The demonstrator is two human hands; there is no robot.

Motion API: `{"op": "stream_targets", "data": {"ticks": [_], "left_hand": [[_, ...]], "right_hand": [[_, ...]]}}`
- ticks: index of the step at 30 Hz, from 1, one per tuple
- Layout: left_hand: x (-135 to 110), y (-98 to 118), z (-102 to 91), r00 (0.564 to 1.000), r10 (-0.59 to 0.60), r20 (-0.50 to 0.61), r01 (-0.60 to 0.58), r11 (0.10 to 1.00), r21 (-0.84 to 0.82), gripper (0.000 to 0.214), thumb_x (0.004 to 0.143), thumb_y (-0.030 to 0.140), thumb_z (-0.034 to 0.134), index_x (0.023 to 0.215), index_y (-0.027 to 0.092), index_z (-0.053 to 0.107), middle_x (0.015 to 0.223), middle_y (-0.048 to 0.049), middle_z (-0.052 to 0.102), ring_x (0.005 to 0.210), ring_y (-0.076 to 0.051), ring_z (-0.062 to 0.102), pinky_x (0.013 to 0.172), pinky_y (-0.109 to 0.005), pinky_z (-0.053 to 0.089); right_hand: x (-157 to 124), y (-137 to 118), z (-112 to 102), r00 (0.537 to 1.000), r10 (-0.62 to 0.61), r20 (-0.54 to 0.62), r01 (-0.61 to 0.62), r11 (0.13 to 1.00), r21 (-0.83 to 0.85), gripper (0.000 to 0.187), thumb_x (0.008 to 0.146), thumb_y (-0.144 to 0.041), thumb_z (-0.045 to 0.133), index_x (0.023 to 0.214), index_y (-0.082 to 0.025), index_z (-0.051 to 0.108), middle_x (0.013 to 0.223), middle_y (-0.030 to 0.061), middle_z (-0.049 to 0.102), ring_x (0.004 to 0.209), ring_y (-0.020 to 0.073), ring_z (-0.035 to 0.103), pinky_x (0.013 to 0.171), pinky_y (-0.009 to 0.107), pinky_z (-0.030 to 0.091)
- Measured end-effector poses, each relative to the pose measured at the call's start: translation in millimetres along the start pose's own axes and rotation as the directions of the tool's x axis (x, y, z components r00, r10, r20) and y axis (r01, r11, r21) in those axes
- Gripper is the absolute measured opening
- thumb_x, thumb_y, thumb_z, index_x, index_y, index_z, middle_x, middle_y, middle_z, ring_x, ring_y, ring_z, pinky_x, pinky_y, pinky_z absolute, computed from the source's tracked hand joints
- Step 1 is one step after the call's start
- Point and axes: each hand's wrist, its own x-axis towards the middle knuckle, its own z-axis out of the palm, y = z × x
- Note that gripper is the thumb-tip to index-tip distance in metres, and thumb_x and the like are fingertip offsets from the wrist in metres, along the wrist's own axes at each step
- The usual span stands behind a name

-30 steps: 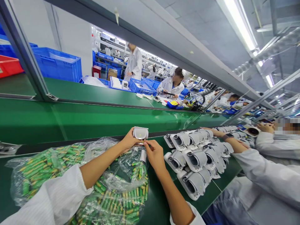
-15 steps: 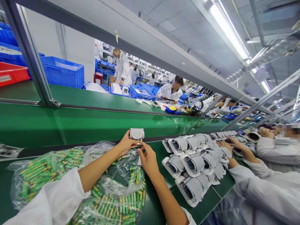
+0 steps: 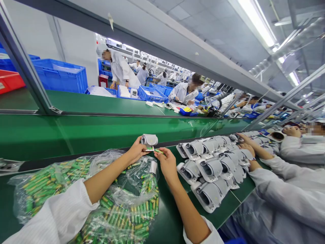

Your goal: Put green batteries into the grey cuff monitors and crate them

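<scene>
My left hand [image 3: 137,150] is closed around a wrist blood pressure monitor [image 3: 149,140] with a rolled grey cuff, held up at the table's back edge. A green battery shows at the monitor's white underside. Between the fingertips of my right hand [image 3: 168,165] is a green battery [image 3: 158,151], its tip close to that underside; whether they touch I cannot tell. Beneath my forearms, clear plastic bags [image 3: 122,201] hold many green and gold batteries [image 3: 142,218]. To the right of my right hand stand rows of similar cuffed monitors [image 3: 209,178].
A co-worker's hands [image 3: 246,145] reach over the far end of the monitor rows. Behind the table runs a green ledge [image 3: 106,127]. Across it stand blue bins [image 3: 63,76], a red bin [image 3: 10,81] and a metal post [image 3: 27,64]. More people in white coats work beyond.
My right hand has moved slightly right and up from the monitor, and a battery now shows in its fingers. The monitor has tilted a little. The co-worker's hands have shifted.
</scene>
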Motion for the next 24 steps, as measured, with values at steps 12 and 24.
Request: {"op": "stream_targets", "data": {"ticks": [12, 24], "left_hand": [[-2.9, -8.3, -4.2, 0.972, -0.020, 0.233, -0.006, 0.994, 0.112, 0.098, 0.058, 0.011, 0.083, 0.148, 0.026, 0.049, 0.091, 0.0010, 0.069, 0.071, -0.012, 0.061, 0.068, -0.023, 0.047], [-7.4, -5.7, 0.5, 0.961, -0.027, 0.274, -0.002, 0.994, 0.107, 0.093, 0.061, 0.020, 0.093, 0.145, 0.027, 0.054, 0.101, -0.0027, 0.074, 0.085, -0.016, 0.071, 0.083, -0.029, 0.056]], "right_hand": [[-3.4, -5.6, -3.9, 0.988, -0.156, -0.019, 0.140, 0.931, -0.337, 0.041, 0.083, -0.055, 0.080, 0.098, -0.018, 0.070, 0.079, 0.0046, 0.074, 0.070, 0.0203, 0.071, 0.068, 0.033, 0.061], [-6.9, -4.1, -6.0, 0.949, -0.293, 0.115, 0.312, 0.825, -0.471, 0.031, 0.101, -0.043, 0.060, 0.103, -0.018, 0.078, 0.100, 0.0105, 0.075, 0.083, 0.0205, 0.069, 0.075, 0.033, 0.057]]}}
